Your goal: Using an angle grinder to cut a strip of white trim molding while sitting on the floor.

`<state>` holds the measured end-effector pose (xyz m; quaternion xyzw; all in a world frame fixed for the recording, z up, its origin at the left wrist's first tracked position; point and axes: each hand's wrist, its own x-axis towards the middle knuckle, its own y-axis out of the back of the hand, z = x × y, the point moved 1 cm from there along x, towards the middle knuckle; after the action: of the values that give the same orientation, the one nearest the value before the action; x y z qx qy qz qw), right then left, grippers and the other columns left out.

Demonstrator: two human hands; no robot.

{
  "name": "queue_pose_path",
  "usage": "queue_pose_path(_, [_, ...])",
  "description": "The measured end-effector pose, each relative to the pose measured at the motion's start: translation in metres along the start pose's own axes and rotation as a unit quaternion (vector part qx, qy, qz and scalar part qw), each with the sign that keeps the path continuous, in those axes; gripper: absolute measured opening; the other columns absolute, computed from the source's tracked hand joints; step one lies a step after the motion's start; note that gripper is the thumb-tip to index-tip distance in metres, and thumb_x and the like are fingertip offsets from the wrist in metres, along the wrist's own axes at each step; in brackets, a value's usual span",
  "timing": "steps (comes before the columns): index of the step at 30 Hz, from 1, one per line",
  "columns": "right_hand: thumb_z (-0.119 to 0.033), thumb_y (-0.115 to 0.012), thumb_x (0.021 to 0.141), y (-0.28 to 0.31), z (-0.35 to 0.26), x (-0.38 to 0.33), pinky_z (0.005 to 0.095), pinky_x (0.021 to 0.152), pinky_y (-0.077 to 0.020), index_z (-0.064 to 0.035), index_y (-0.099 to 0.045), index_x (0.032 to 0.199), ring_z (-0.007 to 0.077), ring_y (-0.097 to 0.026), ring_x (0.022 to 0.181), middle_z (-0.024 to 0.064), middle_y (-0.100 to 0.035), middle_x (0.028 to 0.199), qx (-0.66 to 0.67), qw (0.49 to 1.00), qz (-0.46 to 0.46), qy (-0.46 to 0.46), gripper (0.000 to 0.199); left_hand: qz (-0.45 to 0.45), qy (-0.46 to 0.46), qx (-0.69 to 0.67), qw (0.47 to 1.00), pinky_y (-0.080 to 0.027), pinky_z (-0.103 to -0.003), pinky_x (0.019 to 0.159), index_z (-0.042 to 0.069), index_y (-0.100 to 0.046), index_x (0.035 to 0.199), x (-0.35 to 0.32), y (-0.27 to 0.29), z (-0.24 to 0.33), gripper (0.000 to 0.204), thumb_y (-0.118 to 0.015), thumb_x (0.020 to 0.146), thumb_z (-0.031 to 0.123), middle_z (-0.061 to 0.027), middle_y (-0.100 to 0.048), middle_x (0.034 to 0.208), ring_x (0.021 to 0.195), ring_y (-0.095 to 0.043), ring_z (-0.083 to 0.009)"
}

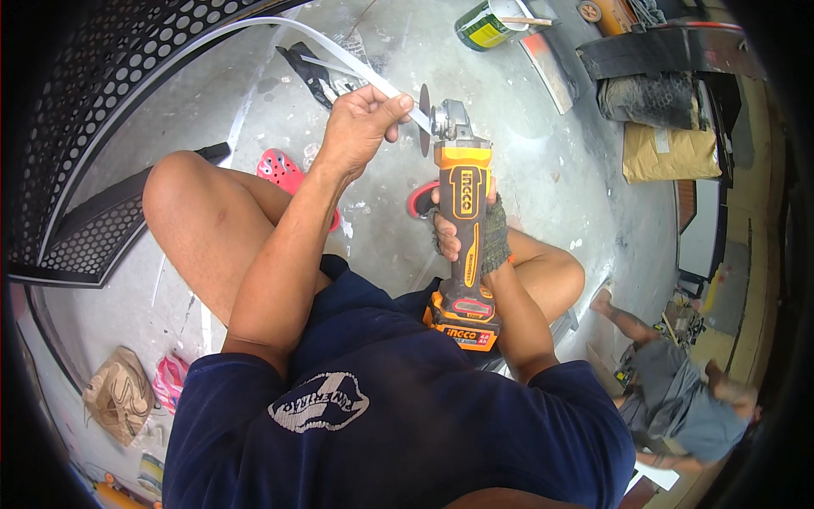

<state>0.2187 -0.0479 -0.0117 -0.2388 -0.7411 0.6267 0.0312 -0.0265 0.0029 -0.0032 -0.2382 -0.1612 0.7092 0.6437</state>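
Orange-black grinder, white strip

This is a rough workshop. The stained concrete floor carries a paint can and perforated metal panels. A cordless angle grinder is out, and another person crouches nearby.

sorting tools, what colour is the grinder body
Orange and black handheld angle grinder, clearest in the head view.

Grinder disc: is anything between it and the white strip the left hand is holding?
Nothing visible. The grinder disc stands right at the white strip, just past the left hand; the right hand grips the grinder body.
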Motion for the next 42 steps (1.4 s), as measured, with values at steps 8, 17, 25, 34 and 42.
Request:
queue_pose_path(8, [-0.077, -0.053, 0.078, 0.002, -0.003, -0.001, 0.0445, 0.059, -0.0516, 0.0014, -0.046, 0.128, 0.0316, -0.064, 0.067, 0.0192, -0.058, 0.088, 0.014, 1.0, -0.021, -0.009, 0.094, -0.002, -0.002, -0.002, 1.0, -0.041, -0.02, 0.053, 0.002, -0.065, 0.085, 0.001, -0.001, 0.0, 0.021, -0.074, 0.086, 0.021, -0.0046, -0.066, 0.075, 0.056, -0.051, -0.0058])
queue_pose_path(17, [-0.047, -0.055, 0.076, 0.0, -0.002, 0.001, 0.0508, 0.065, -0.0511, 0.0046, -0.038, 0.137, 0.0393, -0.063, 0.074, 0.0268, -0.057, 0.091, 0.083, 0.995, -0.05, 0.0, 0.081, 0.0, 0.003, -0.003, 1.0, -0.041, -0.02, 0.053, 0.002, -0.064, 0.085, 0.002, -0.001, 0.001, 0.021, -0.075, 0.085, 0.021, -0.0046, -0.066, 0.075, 0.056, -0.051, -0.0058])
queue_pose_path(25, [-0.071, -0.055, 0.081, -0.001, -0.004, 0.0, 0.0452, 0.06, -0.0521, 0.0025, -0.043, 0.131, 0.0336, -0.065, 0.069, 0.0212, -0.058, 0.09, 0.019, 0.999, -0.028, 0.002, 0.09, 0.009, 0.005, 0.011, 1.0, -0.041, -0.019, 0.053, 0.003, -0.064, 0.084, 0.004, -0.001, -0.004, 0.021, -0.074, 0.085, 0.021, -0.0035, -0.065, 0.074, 0.056, -0.051, -0.0053])
queue_pose_path(34, [-0.073, -0.052, 0.082, -0.008, -0.001, -0.005, 0.0444, 0.06, -0.0525, 0.0035, -0.043, 0.131, 0.0329, -0.065, 0.069, 0.021, -0.058, 0.089, 0.028, 0.999, 0.0, 0.025, 0.091, 0.01, 0.003, 0.018, 1.0, -0.041, -0.02, 0.052, 0.003, -0.064, 0.084, 0.002, -0.005, -0.004, 0.02, -0.074, 0.086, 0.02, -0.0033, -0.065, 0.073, 0.055, -0.051, -0.0052])
queue_pose_path(42, [-0.071, -0.053, 0.083, -0.005, -0.003, -0.003, 0.0446, 0.061, -0.053, 0.0041, -0.042, 0.131, 0.0333, -0.065, 0.071, 0.0213, -0.058, 0.091, 0.026, 0.999, -0.034, 0.011, 0.09, 0.006, 0.01, 0.011, 1.0, -0.04, -0.019, 0.052, 0.003, -0.065, 0.084, 0.0, -0.006, -0.002, 0.019, -0.074, 0.085, 0.019, -0.003, -0.065, 0.073, 0.055, -0.05, -0.0049])
